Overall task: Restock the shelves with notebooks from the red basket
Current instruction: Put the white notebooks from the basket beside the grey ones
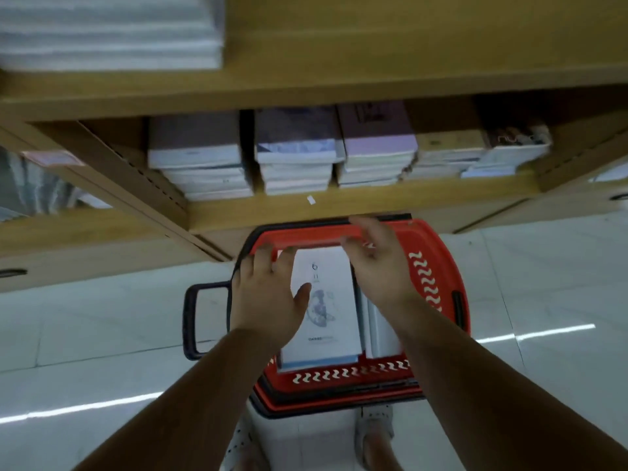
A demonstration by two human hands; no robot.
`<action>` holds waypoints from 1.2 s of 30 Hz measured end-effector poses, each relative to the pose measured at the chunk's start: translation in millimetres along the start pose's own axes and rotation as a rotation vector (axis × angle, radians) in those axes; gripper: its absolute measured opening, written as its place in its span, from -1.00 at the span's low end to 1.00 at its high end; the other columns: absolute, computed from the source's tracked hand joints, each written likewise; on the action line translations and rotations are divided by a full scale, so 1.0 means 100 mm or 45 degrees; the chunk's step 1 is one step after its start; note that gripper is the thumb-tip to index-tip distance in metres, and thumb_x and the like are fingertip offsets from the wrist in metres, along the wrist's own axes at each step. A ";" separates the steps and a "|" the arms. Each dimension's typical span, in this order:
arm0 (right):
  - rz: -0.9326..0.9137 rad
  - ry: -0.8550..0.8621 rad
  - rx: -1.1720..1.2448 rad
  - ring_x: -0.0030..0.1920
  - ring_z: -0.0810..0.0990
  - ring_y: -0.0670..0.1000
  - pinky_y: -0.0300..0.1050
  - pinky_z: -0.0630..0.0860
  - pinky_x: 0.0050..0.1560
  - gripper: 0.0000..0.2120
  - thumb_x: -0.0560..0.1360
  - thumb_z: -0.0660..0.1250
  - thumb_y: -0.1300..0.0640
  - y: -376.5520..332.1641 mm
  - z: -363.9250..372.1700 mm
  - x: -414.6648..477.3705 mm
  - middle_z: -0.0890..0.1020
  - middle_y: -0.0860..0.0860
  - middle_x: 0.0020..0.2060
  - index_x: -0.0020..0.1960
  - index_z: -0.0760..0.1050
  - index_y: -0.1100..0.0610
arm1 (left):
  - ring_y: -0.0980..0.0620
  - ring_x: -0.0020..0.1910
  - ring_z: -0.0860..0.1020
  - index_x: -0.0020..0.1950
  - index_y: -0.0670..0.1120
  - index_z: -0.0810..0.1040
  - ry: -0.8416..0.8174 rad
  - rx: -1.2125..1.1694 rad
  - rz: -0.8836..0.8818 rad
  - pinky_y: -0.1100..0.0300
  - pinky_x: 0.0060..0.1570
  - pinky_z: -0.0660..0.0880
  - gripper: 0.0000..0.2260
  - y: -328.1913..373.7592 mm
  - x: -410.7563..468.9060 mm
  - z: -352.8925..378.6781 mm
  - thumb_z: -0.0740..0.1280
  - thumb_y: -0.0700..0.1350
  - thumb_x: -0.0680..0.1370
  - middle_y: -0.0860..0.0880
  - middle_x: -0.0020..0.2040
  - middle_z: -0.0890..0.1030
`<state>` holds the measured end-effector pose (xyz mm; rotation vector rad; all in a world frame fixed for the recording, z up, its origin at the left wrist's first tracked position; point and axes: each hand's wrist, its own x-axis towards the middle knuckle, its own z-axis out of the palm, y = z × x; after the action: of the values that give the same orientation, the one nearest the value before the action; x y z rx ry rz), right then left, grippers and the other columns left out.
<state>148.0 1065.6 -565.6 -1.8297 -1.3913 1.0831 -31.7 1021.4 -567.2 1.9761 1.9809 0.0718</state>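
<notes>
Both forearms reach in from six o'clock toward the red basket, which sits on a pale box just in front of the person's feet on the tiled floor. Inside it, the top notebook lies flat, cover up, its long axis running six to twelve o'clock. More notebooks seem to stand on edge at its three o'clock side, though blur makes that uncertain. At the notebook's nine o'clock edge is the left hand, fingers spread and empty, thumb over the cover. At the two o'clock corner the right hand hovers, likewise spread and holding nothing. Each hand is about equally near, one per long side, so a two-handed lift looks likely. Farther off, at twelve o'clock, the lower shelf carries flat piles of notebooks.
</notes>
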 end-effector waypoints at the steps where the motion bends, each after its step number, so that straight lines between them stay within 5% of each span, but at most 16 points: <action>1: 0.051 -0.046 -0.094 0.24 0.55 -0.12 -0.20 0.50 0.29 -0.69 0.60 0.41 -0.01 0.24 0.06 0.03 0.59 -0.09 0.27 0.34 0.58 -0.06 | -0.24 0.44 0.34 0.58 0.02 0.26 -0.098 0.007 -0.051 -0.16 0.37 0.37 -0.38 0.00 0.00 0.14 0.31 0.19 0.58 -0.16 0.51 0.32; 3: 0.179 -0.151 -0.195 0.33 0.55 -0.04 0.03 0.49 0.40 -0.60 0.58 0.41 -0.07 0.61 0.20 0.04 0.60 -0.05 0.32 0.40 0.55 -0.06 | -0.20 0.52 0.25 0.64 0.06 0.13 -0.225 -0.018 -0.115 -0.10 0.44 0.31 -0.34 -0.01 0.02 0.41 0.26 0.22 0.61 -0.13 0.58 0.21; 8: 0.442 -0.305 -0.171 0.37 0.54 0.06 0.16 0.53 0.39 -0.38 0.50 0.42 -0.19 1.30 0.51 0.01 0.53 0.01 0.39 0.51 0.40 -0.06 | -0.21 0.57 0.21 0.65 0.18 0.05 -0.353 -0.133 -0.285 -0.14 0.47 0.30 -0.29 -0.17 0.11 1.01 0.32 0.22 0.60 -0.13 0.63 0.15; 14: 0.555 -0.352 -0.069 0.22 0.51 -0.06 -0.15 0.54 0.12 -0.51 0.59 0.44 0.06 1.77 0.75 0.02 0.50 -0.21 0.09 0.47 0.40 0.03 | -0.31 0.53 0.27 0.66 0.21 -0.07 -0.395 -0.500 -0.605 -0.29 0.40 0.38 -0.11 -0.38 0.10 1.61 0.45 0.17 0.53 -0.17 0.58 0.21; 18: 0.528 -0.367 -0.037 0.41 0.49 0.10 0.14 0.69 0.17 -0.23 0.47 0.47 -0.18 1.88 0.93 0.00 0.42 0.03 0.41 0.58 0.21 -0.10 | -0.08 0.34 0.44 0.64 0.26 -0.25 -0.465 -0.836 -0.645 -0.12 0.30 0.47 0.01 -0.43 0.05 1.88 0.49 0.08 0.53 -0.11 0.57 0.30; 21: 0.467 -0.361 -0.103 0.50 0.40 0.13 0.20 0.60 0.31 -0.08 0.54 0.49 -0.06 1.91 0.97 0.03 0.34 0.08 0.53 0.69 -0.01 -0.07 | 0.07 0.29 0.34 0.66 0.21 -0.23 -0.445 -1.061 -0.695 0.10 0.27 0.35 0.03 -0.44 0.04 2.01 0.53 0.01 0.52 0.04 0.50 0.32; 26: 0.490 -0.371 -0.037 0.52 0.41 0.16 0.16 0.56 0.35 0.04 0.55 0.51 0.03 2.05 1.01 0.15 0.35 0.11 0.55 0.71 -0.20 -0.08 | -0.06 0.53 0.28 0.69 0.09 -0.05 -0.309 -1.146 -0.745 0.17 0.32 0.21 -0.09 -0.49 0.11 2.14 0.51 -0.05 0.54 -0.04 0.59 0.28; 30: 0.512 -0.421 0.023 0.52 0.40 0.20 0.09 0.56 0.31 0.09 0.54 0.52 0.13 2.09 0.98 0.22 0.33 0.10 0.57 0.70 -0.26 -0.11 | -0.07 0.44 0.41 0.67 0.16 0.04 -0.319 -1.274 -0.798 -0.08 0.36 0.47 -0.11 -0.56 0.18 2.21 0.53 -0.07 0.51 -0.03 0.52 0.39; 33: 0.519 -0.436 0.051 0.56 0.34 0.17 -0.09 0.47 0.26 0.11 0.54 0.52 0.17 2.10 0.97 0.24 0.26 0.06 0.61 0.70 -0.28 -0.07 | 0.02 0.35 0.44 0.66 0.21 0.04 -0.299 -1.319 -0.787 0.19 0.10 0.53 -0.10 -0.56 0.19 2.22 0.53 -0.10 0.51 0.04 0.48 0.43; 36: 0.504 -0.447 0.077 0.54 0.33 0.13 -0.18 0.43 0.17 0.11 0.54 0.52 0.15 2.10 0.96 0.25 0.24 0.06 0.62 0.69 -0.29 -0.06 | 0.06 0.30 0.46 0.66 0.20 0.06 -0.274 -1.354 -0.776 0.23 0.07 0.52 -0.09 -0.54 0.21 2.22 0.55 -0.11 0.49 0.11 0.40 0.45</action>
<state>167.6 1029.2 -793.9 -1.9883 -1.1853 1.6963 -22.1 995.6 -794.8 0.6679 1.7318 0.5869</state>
